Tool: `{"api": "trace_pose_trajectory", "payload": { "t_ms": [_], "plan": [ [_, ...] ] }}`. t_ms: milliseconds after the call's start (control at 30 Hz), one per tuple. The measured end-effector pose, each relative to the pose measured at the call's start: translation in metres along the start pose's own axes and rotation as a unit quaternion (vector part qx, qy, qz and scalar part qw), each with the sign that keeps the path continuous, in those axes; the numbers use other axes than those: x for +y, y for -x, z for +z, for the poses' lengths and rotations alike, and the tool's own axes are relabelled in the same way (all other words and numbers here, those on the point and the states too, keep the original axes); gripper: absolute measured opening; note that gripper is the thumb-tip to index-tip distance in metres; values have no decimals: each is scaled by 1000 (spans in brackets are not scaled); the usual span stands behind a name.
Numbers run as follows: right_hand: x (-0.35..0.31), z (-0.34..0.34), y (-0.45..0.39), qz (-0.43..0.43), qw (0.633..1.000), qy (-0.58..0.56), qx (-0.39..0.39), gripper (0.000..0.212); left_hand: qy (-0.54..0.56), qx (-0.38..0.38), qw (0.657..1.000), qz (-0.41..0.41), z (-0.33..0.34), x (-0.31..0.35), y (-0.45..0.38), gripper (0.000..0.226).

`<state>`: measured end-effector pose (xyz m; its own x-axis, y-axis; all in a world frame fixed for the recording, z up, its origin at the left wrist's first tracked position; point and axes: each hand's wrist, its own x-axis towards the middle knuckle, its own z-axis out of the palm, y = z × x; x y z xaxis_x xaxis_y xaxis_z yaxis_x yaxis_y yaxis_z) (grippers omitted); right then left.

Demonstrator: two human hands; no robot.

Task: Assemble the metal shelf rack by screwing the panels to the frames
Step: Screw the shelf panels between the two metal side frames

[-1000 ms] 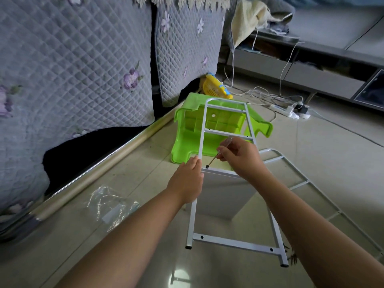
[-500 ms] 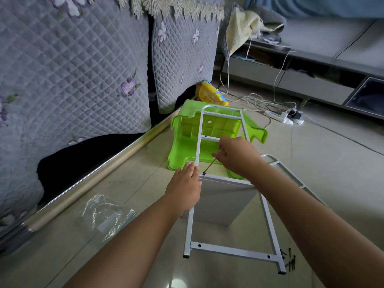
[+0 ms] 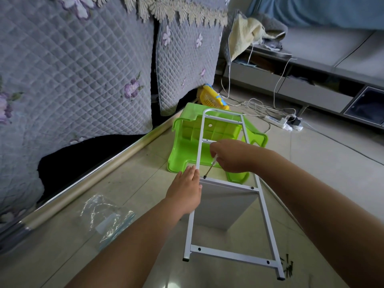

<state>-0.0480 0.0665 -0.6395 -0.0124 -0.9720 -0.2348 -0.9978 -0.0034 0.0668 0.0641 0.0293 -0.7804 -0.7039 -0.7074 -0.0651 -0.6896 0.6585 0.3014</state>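
Left hand [image 3: 185,190], fingers straight, pressing frame [image 3: 266,220] rail; right hand [image 3: 230,155] pinching screwdriver [image 3: 210,168], tip at crossbar screw. Panel [image 3: 222,206] beneath. Behind: green stool [image 3: 182,146]. Nearby: plastic bag [image 3: 106,220], loose screws [image 3: 287,267].

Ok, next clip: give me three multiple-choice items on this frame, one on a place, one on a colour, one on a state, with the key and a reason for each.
1. Where do the loose dark screws lie?
A. on the floor by the frame's near right foot
B. inside the green stool
C. on the plastic bag

2. What colour is the stool behind the white frame?
A. blue
B. green
C. red

3. What is the right hand doing?
A. resting flat on the floor
B. hanging idle
C. gripping a screwdriver

Key: 1 A, they lie scattered beside that foot. 2 B, bright green plastic. 3 C, fingers curl round the handle, tip at a screw on the crossbar.
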Motion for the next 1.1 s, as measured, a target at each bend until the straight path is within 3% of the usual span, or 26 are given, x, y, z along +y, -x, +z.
{"api": "trace_pose_trajectory", "payload": {
  "t_ms": [167, 333, 433, 500, 600, 733, 833, 933, 1100],
  "plan": [
    [0, -7, -4, 1, 997, 70, -20, 29, 6, -3, 1000, -1, 1, 0, -1, 53],
    [-2, -2, -7, 24, 999, 42, -18, 39, 6, -1, 1000, -1, 1, 0, -1, 53],
    [-2, 0, -6, 31, 999, -29, -20, 27, 3, -1, 1000, 1, 0, 0, 0, 53],
    [-3, -2, -5, 27, 998, -34, -41, 4, -4, 1, 1000, 4, -1, -1, -1, 53],
    [-3, -7, -4, 33, 998, 1, -50, 10, 0, -4, 1000, 1, -2, 0, 0, 53],
    [-2, -8, -1, 11, 994, 105, -33, 35, 18, -7, 1000, 0, -2, 0, 3, 53],
    [-2, -4, 1, 40, 996, 66, -40, 48, 27, -5, 1000, -2, -2, 1, 3, 53],
    [1, 0, -2, 63, 997, -13, -37, 39, 28, -8, 1000, -4, -2, 1, 2, 53],
    [-3, -2, 1, 41, 998, -18, -43, 26, 37, -10, 999, -8, -4, 2, 5, 53]
  ]
}}
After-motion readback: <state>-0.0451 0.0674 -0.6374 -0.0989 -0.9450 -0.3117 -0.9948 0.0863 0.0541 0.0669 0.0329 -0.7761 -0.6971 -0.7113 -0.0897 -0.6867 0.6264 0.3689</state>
